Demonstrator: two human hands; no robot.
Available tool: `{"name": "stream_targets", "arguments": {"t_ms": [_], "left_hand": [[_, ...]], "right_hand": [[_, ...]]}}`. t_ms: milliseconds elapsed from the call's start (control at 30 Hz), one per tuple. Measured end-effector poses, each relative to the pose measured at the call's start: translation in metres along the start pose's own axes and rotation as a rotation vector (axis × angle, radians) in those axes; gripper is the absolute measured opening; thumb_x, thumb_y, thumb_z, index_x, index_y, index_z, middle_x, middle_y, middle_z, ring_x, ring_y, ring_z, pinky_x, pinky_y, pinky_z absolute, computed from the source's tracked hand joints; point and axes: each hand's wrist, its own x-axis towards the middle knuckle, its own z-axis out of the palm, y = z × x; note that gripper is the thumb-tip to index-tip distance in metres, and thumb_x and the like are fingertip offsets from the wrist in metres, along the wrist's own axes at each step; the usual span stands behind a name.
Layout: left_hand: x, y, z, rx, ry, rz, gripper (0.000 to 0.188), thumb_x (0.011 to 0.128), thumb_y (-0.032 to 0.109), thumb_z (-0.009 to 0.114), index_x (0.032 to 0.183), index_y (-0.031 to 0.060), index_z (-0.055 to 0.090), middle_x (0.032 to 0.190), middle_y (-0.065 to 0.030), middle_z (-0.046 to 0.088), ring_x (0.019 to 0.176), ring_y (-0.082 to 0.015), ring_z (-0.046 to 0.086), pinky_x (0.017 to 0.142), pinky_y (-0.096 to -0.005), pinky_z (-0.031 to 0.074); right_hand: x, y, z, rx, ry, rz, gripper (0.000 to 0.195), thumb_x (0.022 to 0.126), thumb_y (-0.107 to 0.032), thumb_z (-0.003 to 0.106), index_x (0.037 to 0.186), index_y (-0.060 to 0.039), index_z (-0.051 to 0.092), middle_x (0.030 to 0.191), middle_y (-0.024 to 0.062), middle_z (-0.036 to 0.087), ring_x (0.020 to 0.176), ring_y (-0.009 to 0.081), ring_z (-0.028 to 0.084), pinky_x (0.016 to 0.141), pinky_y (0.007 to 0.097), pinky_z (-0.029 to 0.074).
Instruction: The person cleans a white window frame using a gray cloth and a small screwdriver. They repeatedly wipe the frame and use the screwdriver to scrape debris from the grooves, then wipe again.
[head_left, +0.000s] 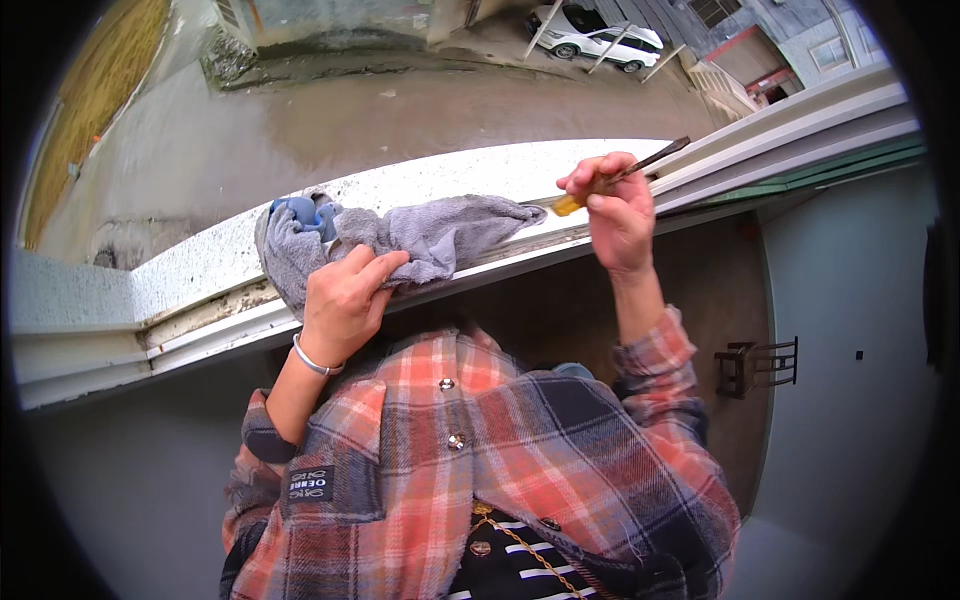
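A grey terry cloth (420, 232) lies bunched along the window sill, one corner stretched out to the right. My left hand (349, 296) grips its near edge, fingers curled into the fabric. Something blue (304, 214), perhaps another cloth, pokes out of the folds at the left end. In my right hand (619, 214), raised over the window track, is a flat-blade screwdriver (649, 160) with a translucent yellow handle. Its dark, rusty-looking blade points up and to the right, away from the cloth. Dirt shows in the window track (217, 304) left of the cloth.
The speckled white outer ledge (480, 169) drops off to a wet paved yard (450, 112), where a white car (596, 37) is parked. Sliding window frames (787, 142) stand at the right. Indoors, a dark wooden chair (750, 367) is near the wall.
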Motion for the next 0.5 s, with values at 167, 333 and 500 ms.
{"name": "stream_targets", "arguments": {"t_ms": [167,333,500], "left_hand": [[-0.001,0.003,0.003,0.003,0.037,-0.004,0.041,0.065,-0.001,0.066,0.103,0.0111,0.065,0.072,-0.0075,0.049,0.062,-0.0268,0.055,0.055,-0.0358,0.044],[-0.002,0.003,0.003,0.020,0.053,-0.009,0.041,0.064,-0.001,0.066,0.103,0.0111,0.065,0.071,-0.0077,0.049,0.062,-0.0269,0.055,0.055,-0.0359,0.044],[0.001,0.004,0.005,0.036,0.036,-0.005,0.039,0.065,0.000,0.067,0.103,0.0117,0.065,0.072,-0.0072,0.049,0.061,-0.0264,0.055,0.055,-0.0355,0.045]], "right_hand": [[-0.004,0.038,0.003,0.039,0.019,0.026,0.012,0.083,-0.007,0.058,0.094,-0.0052,0.053,0.078,0.0081,0.056,0.075,0.0191,0.054,0.081,0.0378,0.046],[0.006,0.020,0.018,-0.157,-0.041,-0.050,0.009,0.093,-0.011,0.055,0.097,-0.0029,0.056,0.072,0.0037,0.054,0.062,0.0119,0.050,0.060,0.0270,0.046],[0.005,0.050,0.067,-0.761,-0.141,-0.194,0.010,0.094,-0.013,0.056,0.095,-0.0037,0.058,0.065,0.0038,0.058,0.053,0.0159,0.054,0.051,0.0280,0.043]]}}
